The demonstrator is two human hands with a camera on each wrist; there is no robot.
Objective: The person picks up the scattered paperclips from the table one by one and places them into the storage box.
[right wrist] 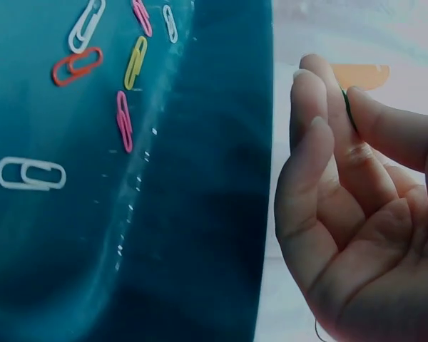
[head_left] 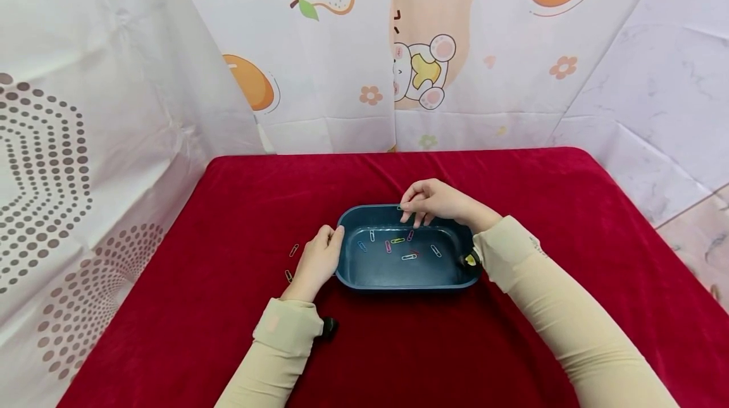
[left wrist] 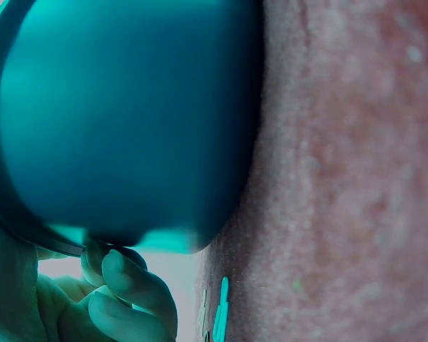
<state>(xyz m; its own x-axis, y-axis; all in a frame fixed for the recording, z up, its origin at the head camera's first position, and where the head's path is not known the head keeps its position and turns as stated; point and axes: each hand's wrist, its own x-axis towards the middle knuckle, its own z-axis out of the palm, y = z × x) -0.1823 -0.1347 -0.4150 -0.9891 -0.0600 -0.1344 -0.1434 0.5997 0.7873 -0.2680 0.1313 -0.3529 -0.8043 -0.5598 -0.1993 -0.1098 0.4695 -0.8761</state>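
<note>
A dark blue-green tray (head_left: 370, 272) with rounded corners stands on the red cloth. My left hand (head_left: 320, 256) grips its left end at the rim; in the left wrist view curled fingers (left wrist: 132, 292) sit against the tray's handle side. Over the far rim, my right hand (head_left: 435, 200) pinches a thin green paper clip (right wrist: 349, 110) between thumb and index finger. Inside the tray lie several paper clips, among them a yellow one (right wrist: 135, 63), a red one (right wrist: 77, 66), a pink one (right wrist: 124, 121) and a white one (right wrist: 31, 174).
Left of the tray, near my left hand, two loose paper clips lie on the cloth, an upper clip (head_left: 293, 250) and a lower clip (head_left: 288, 276). The red-covered table (head_left: 256, 186) reaches back to a printed white curtain (head_left: 336, 79).
</note>
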